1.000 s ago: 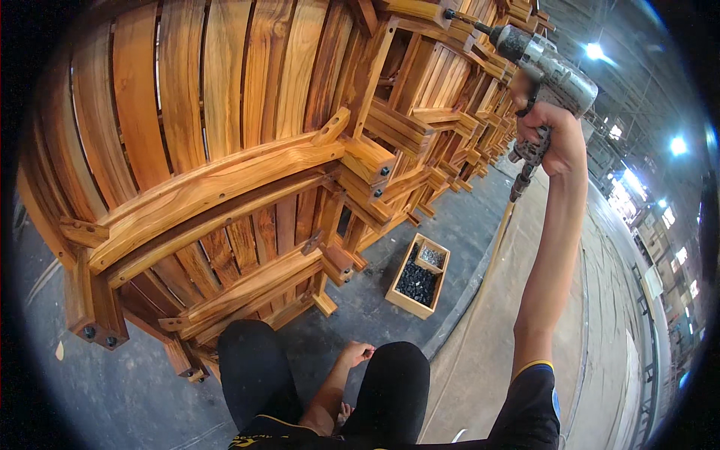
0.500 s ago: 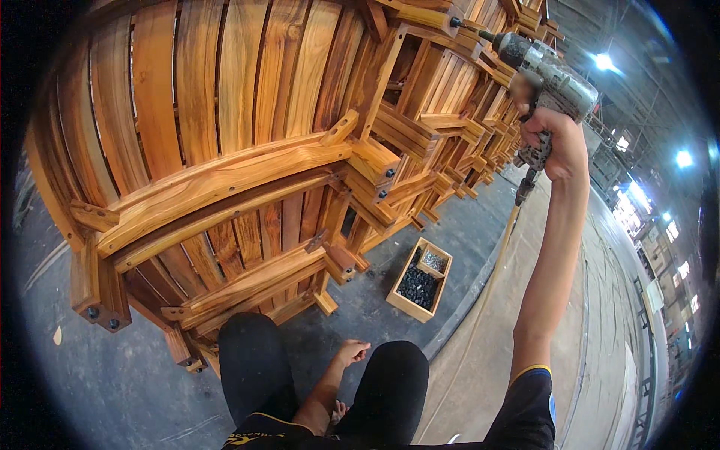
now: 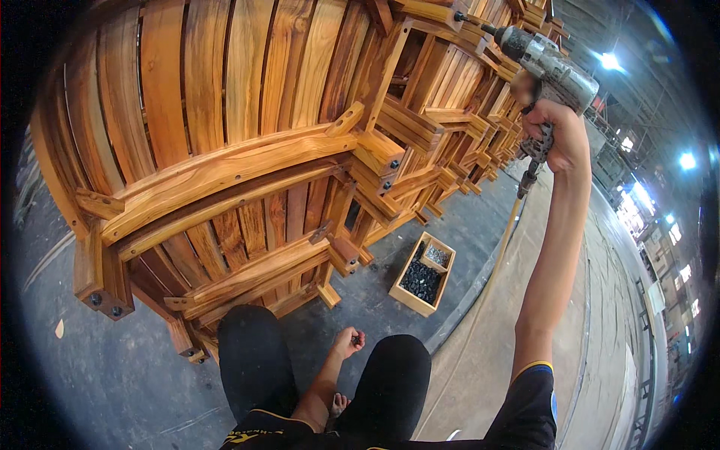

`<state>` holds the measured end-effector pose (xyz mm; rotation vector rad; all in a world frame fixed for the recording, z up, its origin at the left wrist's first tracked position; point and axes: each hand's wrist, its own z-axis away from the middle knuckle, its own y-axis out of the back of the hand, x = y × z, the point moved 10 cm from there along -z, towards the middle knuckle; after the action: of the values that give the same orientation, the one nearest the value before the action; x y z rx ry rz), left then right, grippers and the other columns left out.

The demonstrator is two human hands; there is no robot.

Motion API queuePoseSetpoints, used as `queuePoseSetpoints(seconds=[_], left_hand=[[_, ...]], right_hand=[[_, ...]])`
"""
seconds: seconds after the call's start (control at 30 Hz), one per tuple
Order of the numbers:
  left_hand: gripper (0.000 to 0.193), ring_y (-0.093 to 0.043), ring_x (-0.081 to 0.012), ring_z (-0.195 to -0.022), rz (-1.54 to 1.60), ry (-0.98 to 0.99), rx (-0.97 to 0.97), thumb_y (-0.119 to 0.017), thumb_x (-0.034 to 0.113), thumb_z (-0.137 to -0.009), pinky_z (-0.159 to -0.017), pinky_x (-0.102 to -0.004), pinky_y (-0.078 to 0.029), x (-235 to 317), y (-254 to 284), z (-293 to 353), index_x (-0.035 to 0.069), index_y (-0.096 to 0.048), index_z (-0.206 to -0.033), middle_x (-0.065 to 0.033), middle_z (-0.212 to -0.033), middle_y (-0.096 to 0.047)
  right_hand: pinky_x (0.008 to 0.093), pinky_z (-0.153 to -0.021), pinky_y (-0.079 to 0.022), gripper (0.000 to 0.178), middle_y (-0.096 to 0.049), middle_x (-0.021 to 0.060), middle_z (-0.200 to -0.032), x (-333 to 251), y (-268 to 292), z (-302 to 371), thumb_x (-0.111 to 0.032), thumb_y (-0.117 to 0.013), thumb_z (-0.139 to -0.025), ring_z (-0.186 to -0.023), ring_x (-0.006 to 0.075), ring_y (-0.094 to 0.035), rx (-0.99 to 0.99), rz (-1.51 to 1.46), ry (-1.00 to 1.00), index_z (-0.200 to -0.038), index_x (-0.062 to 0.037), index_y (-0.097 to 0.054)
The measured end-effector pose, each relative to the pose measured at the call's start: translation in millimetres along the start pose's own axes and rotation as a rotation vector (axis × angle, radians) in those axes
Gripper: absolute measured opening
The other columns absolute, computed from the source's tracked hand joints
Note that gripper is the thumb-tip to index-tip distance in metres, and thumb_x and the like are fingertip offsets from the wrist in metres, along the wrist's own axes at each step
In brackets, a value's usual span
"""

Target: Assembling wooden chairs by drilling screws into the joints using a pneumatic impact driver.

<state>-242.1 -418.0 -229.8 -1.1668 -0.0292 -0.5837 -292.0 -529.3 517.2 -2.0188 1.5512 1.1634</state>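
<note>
My right hand (image 3: 559, 131) is wrapped round the grip of a worn grey air impact wrench (image 3: 551, 67), raised at the upper right. Its thin bit reaches left to a dark bolt head (image 3: 459, 16) at the end of a wooden beam; whether they touch is too small to tell. A hose (image 3: 504, 251) runs down from the grip. Low between my knees, my left hand (image 3: 347, 343) is closed, with small dark pieces showing at its fingers; their kind cannot be made out. The slatted wooden furniture (image 3: 232, 176) stands in front of me, joined with dark bolts.
A wooden box (image 3: 411, 302) on the dark floor mat (image 3: 150, 375) holds many small black parts, with silvery hardware in a smaller inner compartment. More wooden furniture (image 3: 457, 146) lines up toward the far right. Pale sheeting (image 3: 487, 360) covers the floor at right.
My left hand has turned and lifted slightly, showing the dark pieces at its fingers. The wrench stays up near the same bolt. The whole view has shifted a little.
</note>
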Motion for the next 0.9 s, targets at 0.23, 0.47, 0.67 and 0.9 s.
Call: queuePoseSetpoints(seconds=[0.23, 0.47, 0.67, 0.9], left_hand=[[0.018, -0.056, -0.0205, -0.064, -0.040, -0.024, 0.128, -0.047, 0.001, -0.077, -0.053, -0.0275, -0.043, 0, 4, 5, -0.006, -0.060, -0.088, -0.0146, -0.075, -0.060], [0.021, -0.058, -0.0164, -0.065, -0.184, -0.063, 0.044, -0.057, 0.018, -0.091, -0.057, -0.0259, -0.046, 10, -9, 11, -0.002, -0.063, -0.095, -0.0104, -0.078, -0.062], [0.023, -0.056, -0.0133, -0.062, -0.297, -0.097, 0.162, -0.057, 0.022, -0.092, -0.051, -0.0230, -0.045, 16, 4, 7, 0.000, -0.063, -0.087, -0.0081, -0.073, -0.061], [0.012, -0.056, -0.0110, -0.063, -0.084, -0.249, 0.024, -0.059, 0.012, -0.087, -0.049, -0.0213, -0.045, 70, -55, -2, 0.000, -0.061, -0.085, -0.0044, -0.073, -0.058]], right_hand=[[0.0298, -0.047, -0.037, 0.004, -0.048, 0.0068, -0.054, -1, 0, 1, 0.001, -0.056, -0.060, -0.046, 0.0155, -0.044, 0.003, 0.029, -0.013, -0.063, 0.0005, -0.054], [0.0250, -0.047, -0.034, 0.031, -0.055, 0.0038, -0.077, 5, -3, 0, 0.002, -0.051, -0.063, -0.048, 0.0104, -0.041, -0.023, 0.011, -0.033, -0.094, -0.0004, -0.055], [0.0267, -0.045, -0.034, 0.017, -0.050, 0.0061, -0.058, -13, -16, 16, 0.006, -0.055, -0.059, -0.048, 0.0142, -0.043, 0.018, -0.111, 0.048, -0.076, 0.0036, -0.057], [0.0239, -0.046, -0.037, 0.037, -0.055, 0.0083, -0.077, 33, -4, 104, 0.001, -0.050, -0.056, -0.048, 0.0123, -0.045, 0.199, -0.131, -0.024, -0.092, 0.0019, -0.056]])
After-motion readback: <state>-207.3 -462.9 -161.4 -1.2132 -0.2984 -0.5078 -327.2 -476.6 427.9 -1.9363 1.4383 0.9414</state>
